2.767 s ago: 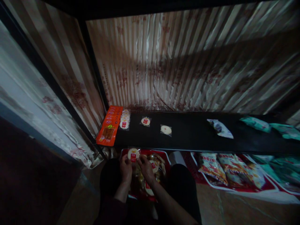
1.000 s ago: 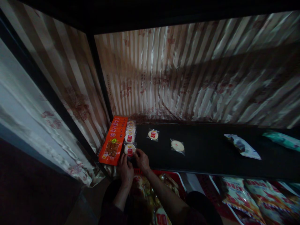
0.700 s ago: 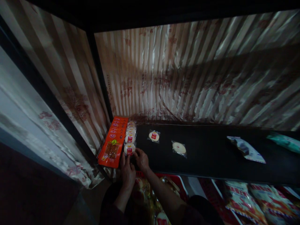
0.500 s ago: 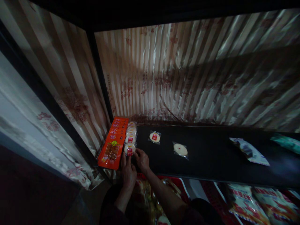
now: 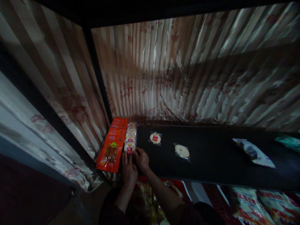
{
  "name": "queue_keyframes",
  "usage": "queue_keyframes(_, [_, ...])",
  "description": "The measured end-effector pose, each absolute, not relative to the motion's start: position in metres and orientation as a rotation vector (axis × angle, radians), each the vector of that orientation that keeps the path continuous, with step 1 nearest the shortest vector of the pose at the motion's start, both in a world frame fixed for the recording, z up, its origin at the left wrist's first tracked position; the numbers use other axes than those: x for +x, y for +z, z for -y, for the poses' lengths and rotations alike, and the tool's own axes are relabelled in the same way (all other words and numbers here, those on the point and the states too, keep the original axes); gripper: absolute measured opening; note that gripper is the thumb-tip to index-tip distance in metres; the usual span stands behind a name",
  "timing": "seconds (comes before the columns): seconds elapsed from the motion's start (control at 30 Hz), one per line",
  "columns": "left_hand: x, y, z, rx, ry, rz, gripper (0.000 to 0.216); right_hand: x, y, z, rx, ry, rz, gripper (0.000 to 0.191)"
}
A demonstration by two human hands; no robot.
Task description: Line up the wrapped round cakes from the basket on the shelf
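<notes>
My left hand (image 5: 129, 171) lies at the near edge of the front wrapped rice cracker (image 5: 129, 147), its fingers stretched out and the fingertips touching the wrapper. At that cracker's right corner, my right hand (image 5: 142, 160) has thumb and fingers closed on the clear wrapper. The cracker is round and white with a red label. Behind it runs an overlapping row of similar crackers (image 5: 131, 131). Along the row's left side lie overlapping orange snack packets (image 5: 110, 153). Two loose wrapped items, a red-labelled cracker (image 5: 155, 137) and a plain-faced one (image 5: 182, 151), lie to the right.
The black shelf (image 5: 206, 168) also holds a white-and-blue packet (image 5: 255, 153) and a green packet (image 5: 288, 141). Striped curtain (image 5: 145, 72) lines the back and left, beside a dark post (image 5: 97, 68). Below the front edge are a red basket (image 5: 184, 187) of wrapped food and several large bags (image 5: 250, 203).
The front cracker has shifted slightly back toward the row, both hands staying at its edges. The view has tilted a little.
</notes>
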State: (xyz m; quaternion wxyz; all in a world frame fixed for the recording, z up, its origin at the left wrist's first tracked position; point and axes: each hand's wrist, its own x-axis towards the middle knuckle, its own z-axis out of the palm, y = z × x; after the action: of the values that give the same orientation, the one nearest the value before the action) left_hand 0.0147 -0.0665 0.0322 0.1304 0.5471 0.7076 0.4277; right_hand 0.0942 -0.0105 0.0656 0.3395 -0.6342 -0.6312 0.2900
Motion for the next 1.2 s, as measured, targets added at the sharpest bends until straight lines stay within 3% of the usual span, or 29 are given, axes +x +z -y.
queue_keyframes(0.67, [0.008,0.034,0.053,1.898,1.039,-2.246,0.045,0.089,0.059,-0.001,-1.655,0.71,1.62,0.029])
queue_keyframes(1.2, [0.006,0.026,0.049,2.049,1.114,-2.279,0.044,0.088,0.06,-0.006,-1.575,0.661,1.55,0.034])
